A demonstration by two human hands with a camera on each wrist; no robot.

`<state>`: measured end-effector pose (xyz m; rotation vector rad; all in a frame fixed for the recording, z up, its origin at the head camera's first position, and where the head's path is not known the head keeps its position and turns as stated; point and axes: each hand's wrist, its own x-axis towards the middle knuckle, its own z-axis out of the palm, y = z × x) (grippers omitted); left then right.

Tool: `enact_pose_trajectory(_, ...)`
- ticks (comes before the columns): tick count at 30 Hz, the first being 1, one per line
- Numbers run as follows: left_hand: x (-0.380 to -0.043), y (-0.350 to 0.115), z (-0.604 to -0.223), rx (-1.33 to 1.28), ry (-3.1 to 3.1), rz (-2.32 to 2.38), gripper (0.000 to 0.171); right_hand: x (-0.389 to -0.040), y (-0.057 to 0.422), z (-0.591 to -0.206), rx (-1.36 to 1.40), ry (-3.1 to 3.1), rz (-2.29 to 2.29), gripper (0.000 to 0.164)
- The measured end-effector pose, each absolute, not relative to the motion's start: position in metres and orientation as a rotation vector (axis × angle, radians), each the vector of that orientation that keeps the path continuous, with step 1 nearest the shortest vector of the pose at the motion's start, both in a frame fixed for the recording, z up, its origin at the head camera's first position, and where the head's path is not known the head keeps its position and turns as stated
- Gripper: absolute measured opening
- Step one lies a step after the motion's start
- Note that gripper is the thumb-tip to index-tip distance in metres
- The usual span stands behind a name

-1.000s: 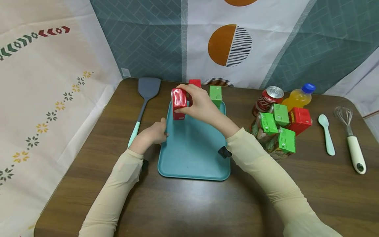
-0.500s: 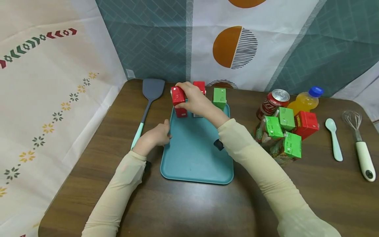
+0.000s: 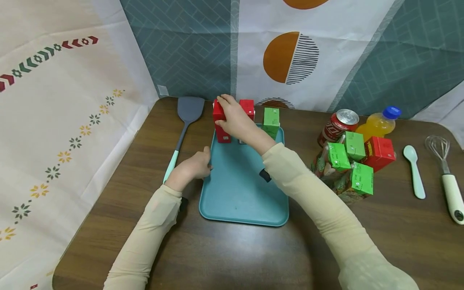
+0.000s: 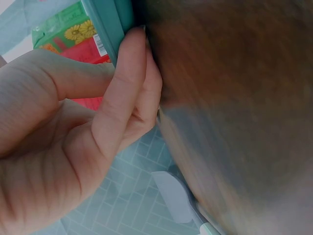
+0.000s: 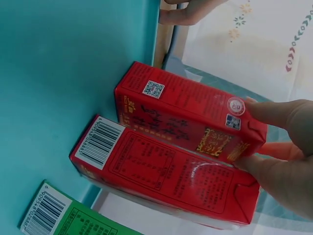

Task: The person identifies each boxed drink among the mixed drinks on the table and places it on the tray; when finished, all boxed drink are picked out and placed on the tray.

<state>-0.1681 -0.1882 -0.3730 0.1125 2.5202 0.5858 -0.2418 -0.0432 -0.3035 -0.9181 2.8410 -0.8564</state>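
Note:
My right hand (image 3: 233, 119) grips a red drink carton (image 3: 222, 129) by its top end at the far left corner of the teal tray (image 3: 244, 201). Seen from the right wrist, that carton (image 5: 176, 112) stands upright close beside a second red carton (image 5: 168, 171), with the thumb and fingers (image 5: 279, 115) around its upper end. Further right on the tray is a green carton (image 3: 271, 121). My left hand (image 3: 193, 165) holds the tray's left edge; in the left wrist view its fingers (image 4: 129, 73) and thumb pinch the rim.
Left of the tray lies a grey spatula (image 3: 190, 108). To the right stand a soda can (image 3: 335, 127), an orange juice bottle (image 3: 377, 125), several green cartons (image 3: 357, 179) and a red carton (image 3: 378, 153). Beyond them lie a spoon (image 3: 413, 169) and a whisk (image 3: 447, 181).
My right hand has moved the red carton back toward the tray's far left corner, level with the other red carton. The left hand stays at the tray's edge. The head view has shifted slightly.

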Motion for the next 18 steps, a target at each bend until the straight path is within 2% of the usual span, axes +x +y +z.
enact_pose_trajectory(7,-0.168,-0.187,-0.370,0.111,2.520,0.577,0.069,-0.219,-0.027,-0.292,-1.050,2.838,-1.022,0.068)
enact_pose_trajectory(18,-0.166,-0.188,-0.369,0.143,2.520,0.613,0.064,-0.158,0.043,-0.278,-0.860,3.009,-1.123,0.065)
